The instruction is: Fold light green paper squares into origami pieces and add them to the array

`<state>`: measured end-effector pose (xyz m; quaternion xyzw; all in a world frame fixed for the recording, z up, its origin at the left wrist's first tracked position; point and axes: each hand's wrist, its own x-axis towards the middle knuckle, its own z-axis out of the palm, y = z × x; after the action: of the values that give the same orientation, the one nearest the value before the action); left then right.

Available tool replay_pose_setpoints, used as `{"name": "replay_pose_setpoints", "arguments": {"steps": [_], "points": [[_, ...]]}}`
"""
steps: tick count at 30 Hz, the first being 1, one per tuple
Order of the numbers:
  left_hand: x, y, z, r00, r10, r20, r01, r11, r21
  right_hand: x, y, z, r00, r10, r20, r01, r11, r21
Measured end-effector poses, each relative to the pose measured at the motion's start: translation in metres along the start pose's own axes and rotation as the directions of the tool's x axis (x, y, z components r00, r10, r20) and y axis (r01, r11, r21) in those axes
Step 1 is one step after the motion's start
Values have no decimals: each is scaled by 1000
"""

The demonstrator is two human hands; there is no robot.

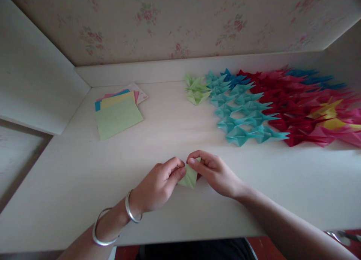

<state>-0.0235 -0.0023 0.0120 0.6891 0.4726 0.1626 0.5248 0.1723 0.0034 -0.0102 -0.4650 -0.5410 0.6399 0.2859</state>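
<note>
A small folded sheet of light green origami paper [189,178] is held between both hands near the front middle of the table. My left hand [162,183] pinches its left edge between thumb and fingers, and two silver bangles circle that wrist. On the upper right corner of the paper, my right hand [210,171] closes with thumb and index finger. The paper's underside and the lower fingers are partly hidden. Beyond the hands, a few light green paper cranes [197,90] stand beside turquoise paper cranes [239,134].
Red and pink paper cranes [290,117] crowd the right side, with some blue and yellow ones among them. At the left lies a stack of coloured paper sheets [118,119], light green on top. A flower-patterned wall [169,23] bounds the white table [70,185] behind.
</note>
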Motion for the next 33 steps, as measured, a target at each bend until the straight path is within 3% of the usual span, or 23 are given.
{"name": "replay_pose_setpoints", "arguments": {"steps": [4, 9, 12, 18, 22, 25, 33], "points": [[-1, -1, 0, 1000, 7, 6, -8, 1000, 12, 0, -1, -3, 999, -17, -48, 15, 998, -54], [0, -1, 1, 1000, 3, 10, -3, 1000, 7, -4, -2, -5, 974, -200, -110, 150, 924, -351], [0, 0, 1, 1000, 15, 4, -15, 1000, 21, -5, -1, -4, 954, -268, -133, 194, 891, -410], [-1, 2, 2, 999, 32, 7, -32, 999, -11, -4, 2, -1, 983, -148, -111, 138, 986, -98], [-2, -2, 3, 998, 7, -62, -12, 997, -75, -3, -1, 2, 998, -56, 39, 51, 992, 112], [-1, -5, 3, 995, 24, -97, -35, 993, -110, -3, -3, 5, 990, -8, 139, -5, 996, 91], [1, -6, 7, 984, 1, -175, -20, 995, -101, -5, -3, 4, 995, 15, 95, -10, 999, -49]]}}
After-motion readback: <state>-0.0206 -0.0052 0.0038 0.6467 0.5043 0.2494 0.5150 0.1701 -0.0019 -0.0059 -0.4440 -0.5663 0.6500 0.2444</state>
